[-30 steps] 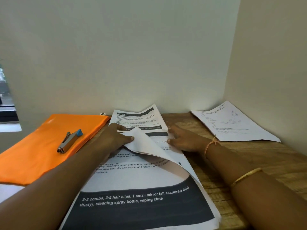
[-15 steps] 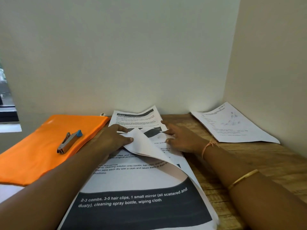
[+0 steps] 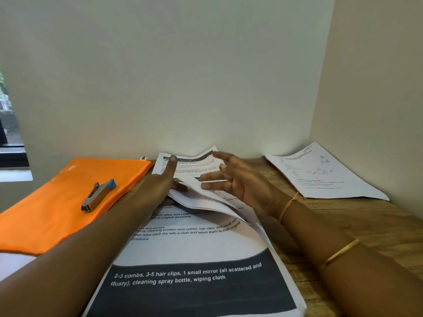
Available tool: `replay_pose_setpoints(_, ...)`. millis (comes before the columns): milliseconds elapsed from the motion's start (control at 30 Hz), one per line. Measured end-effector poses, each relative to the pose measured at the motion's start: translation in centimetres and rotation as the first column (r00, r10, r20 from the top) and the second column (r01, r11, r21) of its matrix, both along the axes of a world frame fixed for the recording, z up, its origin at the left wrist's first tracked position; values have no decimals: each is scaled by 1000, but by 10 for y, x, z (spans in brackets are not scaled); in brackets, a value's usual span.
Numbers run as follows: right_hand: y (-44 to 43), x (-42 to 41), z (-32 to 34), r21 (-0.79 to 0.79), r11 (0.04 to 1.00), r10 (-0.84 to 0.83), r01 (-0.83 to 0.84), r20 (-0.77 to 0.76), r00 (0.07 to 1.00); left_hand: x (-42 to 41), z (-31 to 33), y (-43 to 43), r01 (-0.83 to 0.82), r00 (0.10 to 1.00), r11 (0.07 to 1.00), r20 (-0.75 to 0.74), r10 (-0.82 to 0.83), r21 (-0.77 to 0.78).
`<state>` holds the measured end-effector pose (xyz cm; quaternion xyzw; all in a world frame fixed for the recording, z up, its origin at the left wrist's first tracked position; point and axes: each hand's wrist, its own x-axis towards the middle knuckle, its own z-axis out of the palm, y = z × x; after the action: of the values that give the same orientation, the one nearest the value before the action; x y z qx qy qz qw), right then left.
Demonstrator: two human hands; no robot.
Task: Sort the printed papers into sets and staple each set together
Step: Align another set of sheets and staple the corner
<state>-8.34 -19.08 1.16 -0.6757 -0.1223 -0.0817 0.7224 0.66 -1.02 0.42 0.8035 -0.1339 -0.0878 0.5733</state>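
Observation:
A stack of printed papers (image 3: 196,248) lies in front of me on the wooden table (image 3: 366,227). Its top sheets (image 3: 206,197) are curled up at the far end. My left hand (image 3: 160,186) has its fingers tucked in behind these raised sheets, with the thumb pointing up and off the paper. My right hand (image 3: 242,181) hovers just right of it with fingers spread, and its fingertips touch a sheet's edge. Another printed sheet (image 3: 190,163) leans against the wall behind both hands. A metal stapler (image 3: 98,195) with a blue end rests on an orange folder (image 3: 68,202) at the left.
A separate paper set (image 3: 320,175) lies in the far right corner against the side wall. Walls close off the table at the back and at the right. A window (image 3: 9,138) is at the far left. White paper (image 3: 11,264) shows under the folder's near edge.
My left thumb has let go of the pinched corner and now points up. My right hand has lifted off the papers and spread its fingers. The top sheets have risen higher.

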Motion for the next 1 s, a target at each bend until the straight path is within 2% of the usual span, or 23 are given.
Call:
replay_pose_setpoints(100,6,0,-2,-22,999,40,-40,-15,999,0,-1,-1,-11,999,999,39,9,48)
replay_pose_setpoints(167,3,2,0,-54,994,-98,97,-14,995,1,-4,-3,9,995,997,95,-16,78)
replay_pose_setpoints(200,-1,2,-1,-152,966,-212,210,0,977,0,-3,-2,4,993,996,115,-14,88)
replay_pose_setpoints(233,-8,3,-3,-323,887,-332,330,50,942,0,-4,-1,0,993,996,118,-10,90)
replay_pose_setpoints(267,-15,3,-5,-510,760,-403,403,116,908,0,-3,-1,-5,994,996,105,-5,93)
replay_pose_setpoints(333,-27,2,-9,-767,532,-408,357,137,903,1,-3,0,-11,997,996,75,4,93)
replay_pose_setpoints(433,-37,7,-15,-911,384,-391,149,-14,920,5,-5,0,-14,999,998,45,12,61)
replay_pose_setpoints(533,-41,14,-16,-957,271,-449,105,-29,893,4,-4,-1,-18,997,998,78,13,66)
replay_pose_setpoints(667,-39,11,-13,-975,191,-465,115,13,885,4,-5,0,-12,998,997,64,7,71)
replay_pose_setpoints(767,-35,10,-13,-969,178,-442,173,78,894,4,-6,0,-4,999,998,38,2,60)
replay_pose_setpoints(1000,-29,5,-9,-822,352,-383,448,310,870,-2,-4,1,30,997,996,63,-35,85)
